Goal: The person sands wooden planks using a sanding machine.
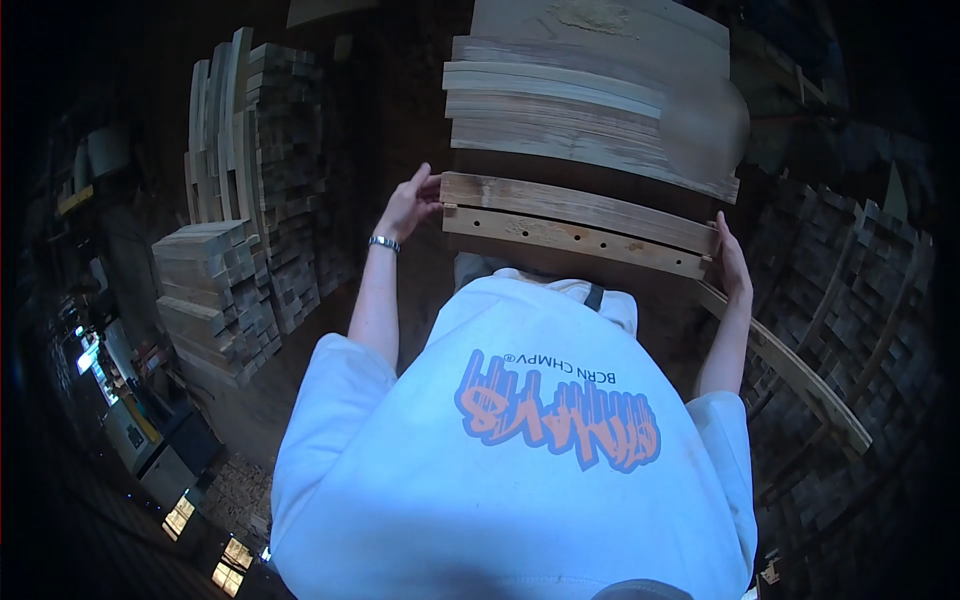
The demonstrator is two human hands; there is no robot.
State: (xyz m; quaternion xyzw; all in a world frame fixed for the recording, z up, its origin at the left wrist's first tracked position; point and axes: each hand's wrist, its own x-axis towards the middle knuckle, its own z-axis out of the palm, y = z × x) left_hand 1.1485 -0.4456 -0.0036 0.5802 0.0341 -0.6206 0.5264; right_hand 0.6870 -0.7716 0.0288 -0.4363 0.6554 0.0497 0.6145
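A wooden plank [580, 210] lies across in front of my body, next to a board with a row of holes [550, 236]. At the plank's left end is my left hand [410, 205], its fingers apart and touching or very near the end. Against the opposite end rests my right hand [733, 262], fingers stretched out along it. Beyond the plank, several boards [570, 115] lie side by side on a light panel [660, 30].
Stacks of cut timber [215, 290] stand at the left, with taller ones [285, 150] behind. More stacked wood [850, 270] fills the right side. A long narrow board [800, 370] slants past my right forearm. Sawdust [590, 14] lies on the panel.
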